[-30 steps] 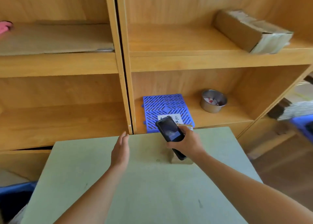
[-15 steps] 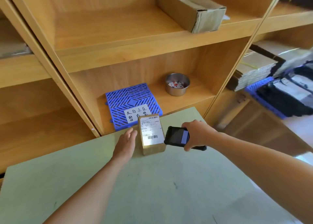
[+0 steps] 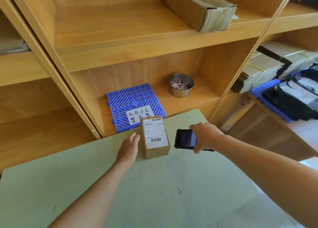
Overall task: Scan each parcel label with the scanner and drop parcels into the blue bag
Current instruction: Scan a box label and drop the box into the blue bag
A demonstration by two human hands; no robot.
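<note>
Parcel (image 3: 155,136) stands between the hands on the green table (image 3: 172,193), flanked closely: left hand (image 3: 128,148), fingers straight, just beside its left face; right hand (image 3: 204,136) gripping the scanner (image 3: 185,139) near its right face, a narrow gap between. Bare tabletop nearer the person than both hands. Beyond the hands, the table edge meets the wooden shelf (image 3: 154,43); blue grid mat (image 3: 134,102) and steel bowl (image 3: 181,84) occupy that bay.
</note>
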